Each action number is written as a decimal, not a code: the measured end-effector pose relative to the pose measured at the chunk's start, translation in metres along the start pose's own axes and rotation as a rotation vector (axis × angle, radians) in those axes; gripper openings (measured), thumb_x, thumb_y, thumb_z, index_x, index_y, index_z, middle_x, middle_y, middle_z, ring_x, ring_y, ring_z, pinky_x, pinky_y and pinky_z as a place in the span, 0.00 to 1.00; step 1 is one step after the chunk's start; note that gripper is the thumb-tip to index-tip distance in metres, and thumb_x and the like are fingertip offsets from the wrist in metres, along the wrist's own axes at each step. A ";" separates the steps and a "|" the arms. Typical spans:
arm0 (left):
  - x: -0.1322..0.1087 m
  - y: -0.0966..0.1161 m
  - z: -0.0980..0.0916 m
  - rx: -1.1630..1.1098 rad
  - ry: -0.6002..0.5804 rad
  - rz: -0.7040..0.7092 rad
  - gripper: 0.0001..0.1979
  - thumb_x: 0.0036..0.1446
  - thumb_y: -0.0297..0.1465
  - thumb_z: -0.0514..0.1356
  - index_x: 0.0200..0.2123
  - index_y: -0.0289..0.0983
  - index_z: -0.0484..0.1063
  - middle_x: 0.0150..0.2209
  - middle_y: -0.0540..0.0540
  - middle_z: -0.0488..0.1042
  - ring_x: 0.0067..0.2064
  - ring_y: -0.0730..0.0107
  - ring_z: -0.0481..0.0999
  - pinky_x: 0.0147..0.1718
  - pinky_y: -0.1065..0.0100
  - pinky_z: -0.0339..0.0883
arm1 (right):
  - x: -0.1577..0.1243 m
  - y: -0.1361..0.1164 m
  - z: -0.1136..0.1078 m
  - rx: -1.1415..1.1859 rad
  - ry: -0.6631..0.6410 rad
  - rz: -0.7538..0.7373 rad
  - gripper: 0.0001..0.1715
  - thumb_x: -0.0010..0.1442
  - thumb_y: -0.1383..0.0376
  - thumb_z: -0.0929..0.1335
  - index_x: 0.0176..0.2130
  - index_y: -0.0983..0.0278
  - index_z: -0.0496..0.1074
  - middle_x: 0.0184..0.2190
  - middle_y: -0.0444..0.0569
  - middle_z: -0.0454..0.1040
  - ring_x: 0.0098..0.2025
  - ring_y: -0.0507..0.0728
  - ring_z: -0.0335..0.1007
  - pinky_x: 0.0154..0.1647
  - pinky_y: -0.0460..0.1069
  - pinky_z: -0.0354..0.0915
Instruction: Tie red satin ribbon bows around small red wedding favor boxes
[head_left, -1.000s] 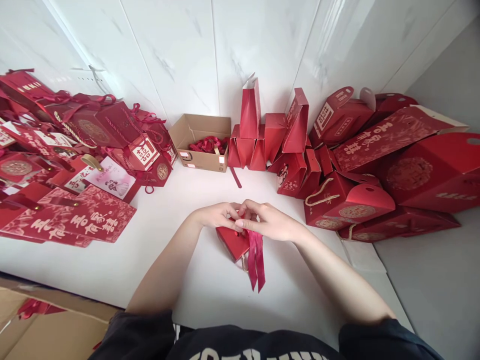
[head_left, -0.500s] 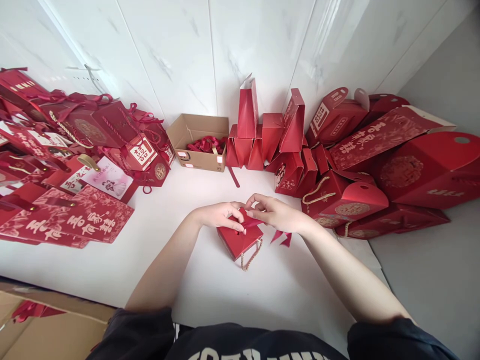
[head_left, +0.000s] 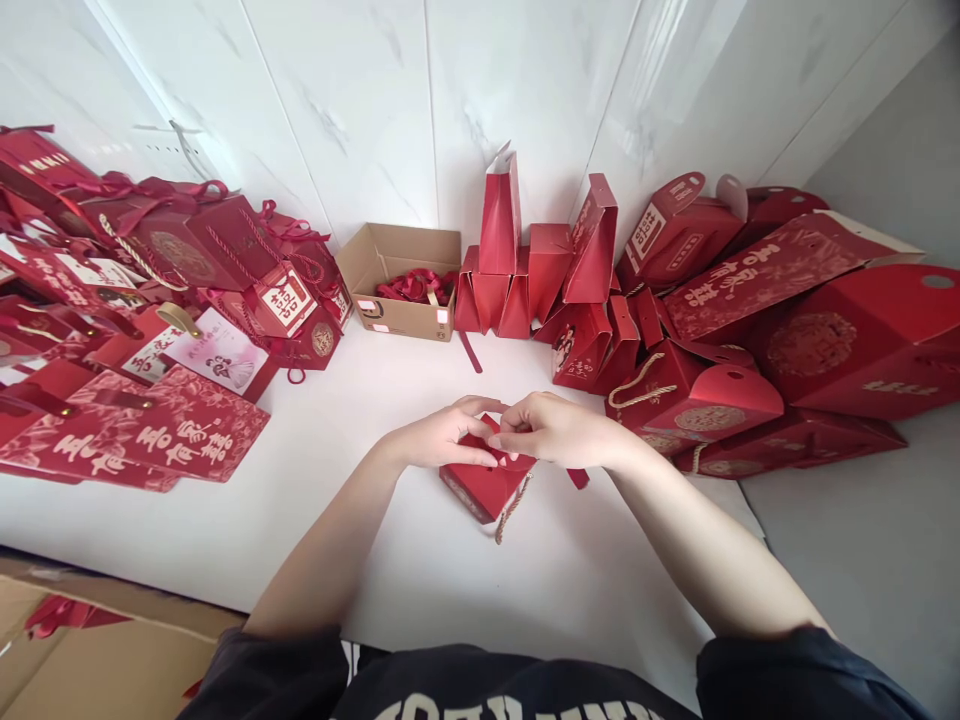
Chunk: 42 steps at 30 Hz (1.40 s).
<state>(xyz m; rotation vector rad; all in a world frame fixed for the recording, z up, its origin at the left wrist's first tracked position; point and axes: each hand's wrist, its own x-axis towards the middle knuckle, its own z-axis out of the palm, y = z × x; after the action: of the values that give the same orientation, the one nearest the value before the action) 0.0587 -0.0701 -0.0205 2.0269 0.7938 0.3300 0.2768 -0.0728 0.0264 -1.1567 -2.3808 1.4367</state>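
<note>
A small red gift box [head_left: 480, 487] with a gold rope handle [head_left: 511, 510] lies on the white table [head_left: 420, 560] in front of me. My left hand [head_left: 439, 437] rests on the box's top, fingers pinched on a red ribbon [head_left: 517, 462]. My right hand [head_left: 559, 430] meets it from the right, fingers also pinched on the ribbon. One ribbon end [head_left: 577, 478] pokes out under my right wrist. Both hands hide the box's top.
A brown carton [head_left: 397, 275] of red ribbons stands at the back by the wall. Folded red boxes [head_left: 544, 270] stand next to it. Piles of red gift bags lie at left [head_left: 150, 300] and right [head_left: 765, 330]. A cardboard box [head_left: 90, 650] sits at lower left.
The ribbon that hung down in front of the box was pulled up and across to the right. My hands have drawn together over the box's top.
</note>
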 end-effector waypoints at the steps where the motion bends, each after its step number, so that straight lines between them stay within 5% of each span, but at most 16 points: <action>1: 0.000 0.001 0.001 0.002 0.012 0.004 0.09 0.55 0.36 0.65 0.40 0.45 0.81 0.63 0.46 0.61 0.68 0.53 0.53 0.65 0.57 0.51 | 0.000 -0.001 0.000 0.014 -0.004 0.026 0.18 0.61 0.56 0.65 0.27 0.64 0.74 0.16 0.40 0.59 0.15 0.47 0.49 0.13 0.45 0.48; 7: 0.002 -0.002 0.007 -0.027 0.074 0.058 0.06 0.54 0.35 0.67 0.35 0.43 0.83 0.58 0.44 0.69 0.65 0.56 0.59 0.64 0.58 0.54 | 0.003 0.001 0.002 0.082 0.033 0.059 0.17 0.60 0.57 0.66 0.26 0.65 0.72 0.16 0.39 0.58 0.15 0.46 0.50 0.13 0.44 0.50; 11: 0.003 -0.006 0.010 -0.082 0.259 0.038 0.06 0.55 0.35 0.65 0.31 0.42 0.82 0.55 0.46 0.73 0.60 0.59 0.67 0.61 0.59 0.59 | -0.005 -0.002 -0.009 0.191 0.163 0.000 0.22 0.59 0.52 0.68 0.23 0.64 0.69 0.14 0.37 0.52 0.16 0.45 0.46 0.15 0.44 0.46; 15: 0.005 -0.011 0.014 -0.101 0.494 -0.015 0.06 0.56 0.36 0.64 0.32 0.43 0.82 0.51 0.45 0.76 0.58 0.59 0.69 0.59 0.58 0.62 | -0.017 0.000 -0.030 0.342 0.515 -0.150 0.23 0.58 0.49 0.70 0.24 0.63 0.67 0.16 0.38 0.52 0.18 0.47 0.47 0.18 0.45 0.48; 17: 0.008 -0.014 0.018 -0.105 0.608 -0.055 0.07 0.55 0.37 0.65 0.33 0.43 0.82 0.50 0.45 0.77 0.57 0.59 0.71 0.58 0.58 0.64 | -0.017 0.009 -0.037 0.430 0.727 -0.194 0.21 0.60 0.48 0.68 0.29 0.63 0.69 0.20 0.42 0.62 0.21 0.49 0.57 0.21 0.46 0.56; 19: 0.011 -0.018 0.025 -0.127 0.703 -0.095 0.07 0.54 0.37 0.65 0.33 0.43 0.82 0.48 0.45 0.78 0.55 0.58 0.73 0.57 0.58 0.65 | -0.011 0.022 -0.037 0.460 0.898 -0.205 0.19 0.62 0.49 0.67 0.41 0.62 0.70 0.34 0.50 0.72 0.32 0.54 0.69 0.30 0.49 0.66; 21: 0.013 -0.021 0.032 -0.159 0.773 -0.120 0.07 0.55 0.36 0.65 0.33 0.43 0.82 0.48 0.46 0.78 0.54 0.58 0.74 0.56 0.57 0.66 | -0.002 0.035 -0.029 0.363 1.022 -0.187 0.24 0.60 0.51 0.68 0.52 0.59 0.66 0.50 0.54 0.70 0.48 0.59 0.70 0.42 0.52 0.68; 23: 0.015 -0.023 0.038 -0.172 0.816 -0.125 0.07 0.56 0.37 0.64 0.34 0.43 0.82 0.50 0.46 0.78 0.54 0.58 0.74 0.56 0.57 0.66 | 0.006 0.045 -0.014 0.170 0.990 -0.147 0.22 0.60 0.53 0.69 0.51 0.60 0.69 0.52 0.55 0.69 0.53 0.61 0.67 0.50 0.55 0.65; 26: 0.017 -0.023 0.043 -0.120 0.840 -0.120 0.08 0.57 0.37 0.63 0.35 0.42 0.82 0.56 0.45 0.74 0.58 0.58 0.71 0.59 0.55 0.64 | 0.014 0.050 0.014 0.045 0.711 -0.045 0.15 0.62 0.54 0.66 0.38 0.62 0.76 0.40 0.52 0.73 0.44 0.59 0.69 0.48 0.55 0.64; 28: 0.017 -0.022 0.044 -0.054 0.862 -0.118 0.08 0.57 0.36 0.63 0.33 0.41 0.81 0.58 0.45 0.71 0.60 0.57 0.69 0.60 0.53 0.63 | 0.019 0.050 0.028 0.048 0.643 -0.044 0.14 0.62 0.55 0.66 0.38 0.61 0.77 0.38 0.50 0.72 0.41 0.57 0.68 0.47 0.54 0.63; 42: 0.015 -0.015 0.044 0.173 0.882 -0.055 0.07 0.58 0.31 0.62 0.28 0.42 0.79 0.58 0.46 0.71 0.58 0.58 0.68 0.56 0.51 0.66 | 0.036 0.052 0.039 0.290 0.577 -0.266 0.10 0.59 0.58 0.70 0.36 0.62 0.74 0.36 0.45 0.75 0.37 0.53 0.65 0.43 0.50 0.60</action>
<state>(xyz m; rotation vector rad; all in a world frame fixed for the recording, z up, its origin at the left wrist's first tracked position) 0.0867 -0.0833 -0.0582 1.9823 1.4364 1.2025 0.2623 -0.0628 -0.0457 -0.9679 -1.7842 1.1194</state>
